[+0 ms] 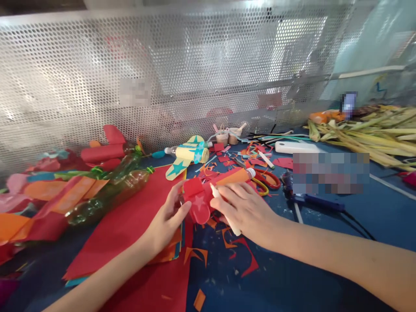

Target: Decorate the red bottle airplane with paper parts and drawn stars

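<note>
My left hand is closed around the left end of a toy plane made from a small bottle wrapped in red and orange paper. A star shape shows on its red wing. Between the fingers and thumb of my right hand is a white marker, its upper end close to the plane's red paper. Whether the marker touches the paper, I cannot tell. Just behind stands a similar yellow bottle plane with blue stars. Scissors with red and yellow handles lie partly hidden beyond my right hand.
Red paper sheets lie under my left arm. Green plastic bottles and coloured paper pieces are at left. Paper scraps litter the blue table. A blue glue gun with a cord lies right, near dry husks. A perforated metal panel stands behind.
</note>
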`<state>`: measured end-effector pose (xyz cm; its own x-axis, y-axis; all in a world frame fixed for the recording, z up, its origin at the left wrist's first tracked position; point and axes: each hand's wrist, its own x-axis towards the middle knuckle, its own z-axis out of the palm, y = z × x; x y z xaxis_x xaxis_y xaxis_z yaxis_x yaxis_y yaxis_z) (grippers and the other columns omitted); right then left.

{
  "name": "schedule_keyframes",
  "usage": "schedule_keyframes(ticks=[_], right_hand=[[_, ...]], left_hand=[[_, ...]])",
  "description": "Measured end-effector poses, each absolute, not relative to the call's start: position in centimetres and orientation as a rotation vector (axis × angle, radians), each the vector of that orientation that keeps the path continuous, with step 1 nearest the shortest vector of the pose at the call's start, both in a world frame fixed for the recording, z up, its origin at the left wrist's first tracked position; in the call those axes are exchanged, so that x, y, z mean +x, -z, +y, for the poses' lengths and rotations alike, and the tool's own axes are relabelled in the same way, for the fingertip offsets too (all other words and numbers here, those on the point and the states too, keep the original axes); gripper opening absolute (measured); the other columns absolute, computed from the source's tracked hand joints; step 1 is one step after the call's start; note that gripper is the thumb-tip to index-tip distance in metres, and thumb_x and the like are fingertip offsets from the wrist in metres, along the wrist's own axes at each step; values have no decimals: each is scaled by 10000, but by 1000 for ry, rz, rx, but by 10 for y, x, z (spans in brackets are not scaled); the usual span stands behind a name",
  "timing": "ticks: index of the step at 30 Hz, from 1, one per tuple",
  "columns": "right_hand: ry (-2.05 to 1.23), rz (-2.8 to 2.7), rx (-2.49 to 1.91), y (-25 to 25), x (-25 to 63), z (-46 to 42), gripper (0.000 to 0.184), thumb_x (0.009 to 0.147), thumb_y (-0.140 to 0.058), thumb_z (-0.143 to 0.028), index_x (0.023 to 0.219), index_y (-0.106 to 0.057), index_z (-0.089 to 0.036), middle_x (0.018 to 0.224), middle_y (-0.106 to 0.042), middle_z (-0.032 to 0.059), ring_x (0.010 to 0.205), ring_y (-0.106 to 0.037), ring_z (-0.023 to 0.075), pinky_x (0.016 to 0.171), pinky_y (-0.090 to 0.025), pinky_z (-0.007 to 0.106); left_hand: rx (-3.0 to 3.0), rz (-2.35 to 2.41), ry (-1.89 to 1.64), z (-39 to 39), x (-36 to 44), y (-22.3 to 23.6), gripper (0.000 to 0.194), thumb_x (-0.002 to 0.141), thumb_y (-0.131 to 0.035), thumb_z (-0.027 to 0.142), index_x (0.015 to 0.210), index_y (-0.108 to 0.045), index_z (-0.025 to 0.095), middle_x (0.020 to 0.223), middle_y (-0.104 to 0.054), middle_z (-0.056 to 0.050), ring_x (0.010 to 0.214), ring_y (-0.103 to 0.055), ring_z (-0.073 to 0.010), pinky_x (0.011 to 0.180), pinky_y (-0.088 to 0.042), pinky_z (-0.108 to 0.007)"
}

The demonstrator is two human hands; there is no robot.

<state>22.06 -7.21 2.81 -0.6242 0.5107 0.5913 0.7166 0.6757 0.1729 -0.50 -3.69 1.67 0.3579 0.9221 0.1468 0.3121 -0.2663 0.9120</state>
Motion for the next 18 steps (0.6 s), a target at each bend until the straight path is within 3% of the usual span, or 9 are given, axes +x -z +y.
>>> schedule_keyframes(ticks=[3, 9, 14, 18], right_hand=[[723, -2386, -891, -28, 224, -67, 193, 942, -413, -94, 1035, -559, -177, 1048, -621, 91, 940, -518, 223, 818, -398, 361], [751, -2354, -743, -25, 234, -52, 212, 926, -431, -58, 1034, -567, -181, 1129, -635, 108, 959, -538, 210, 901, -368, 372], [219, -2290, -738, -19, 243, -38, 173, 949, -384, -80, 992, -504, -196, 1175, -611, 121, 1130, -526, 221, 951, -412, 376], [-413, -2176, -710, -20, 252, -29, 222, 844, -450, -49, 964, -417, -233, 1150, -600, 105, 1131, -553, 209, 939, -445, 378]], left_hand=[[1790, 1094, -921, -39, -4, -20, 609, 900, -478, 462, 1436, -260, 273, 1100, -650, -46, 953, -623, -210, 853, -513, -353], [1924, 1064, -808, -45, -1, -29, 728, 871, -543, 457, 1445, -143, 256, 933, -629, -22, 712, -623, -155, 681, -532, -302], [2209, 1098, -740, -58, 1, -18, 1003, 742, -698, 444, 1477, -41, 256, 801, -631, 11, 534, -539, -125, 501, -494, -252], [2371, 1041, -684, -67, 3, -8, 1142, 674, -753, 398, 1489, 40, 289, 924, -654, -28, 520, -510, -106, 459, -490, -229]])
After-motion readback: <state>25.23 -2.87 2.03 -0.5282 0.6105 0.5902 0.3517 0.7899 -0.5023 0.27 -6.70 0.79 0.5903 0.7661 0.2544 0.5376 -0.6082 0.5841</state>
